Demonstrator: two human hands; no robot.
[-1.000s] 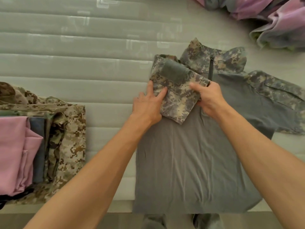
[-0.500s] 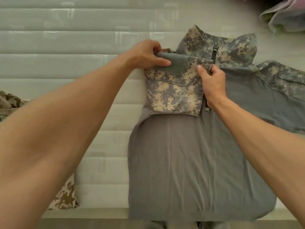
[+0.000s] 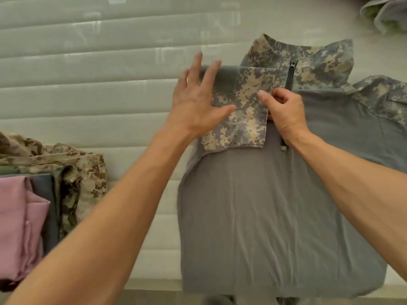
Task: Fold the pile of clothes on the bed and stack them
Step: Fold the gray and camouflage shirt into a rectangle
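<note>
A grey combat shirt [image 3: 275, 212] with a camouflage collar and zip lies flat on the bed, front up. Its left camouflage sleeve [image 3: 244, 113] is folded in over the chest. My left hand [image 3: 196, 100] hovers over the sleeve's left edge with fingers spread, holding nothing. My right hand [image 3: 284, 113] rests loosely curled on the sleeve's right edge beside the zip, thumb and forefinger on the fabric. The shirt's other camouflage sleeve [image 3: 383, 93] stretches out to the right.
A stack of folded clothes [image 3: 44, 194], camouflage with pink and dark pieces, sits at the left near the bed's front edge. Unfolded pale garments [image 3: 385, 14] lie at the top right corner. The bed cover [image 3: 88, 84] is ribbed and light grey.
My left hand let go of the sleeve's top corner, opened and lifted slightly. The folded sleeve now lies squarer on the chest. The view shifted, bringing the stack back in.
</note>
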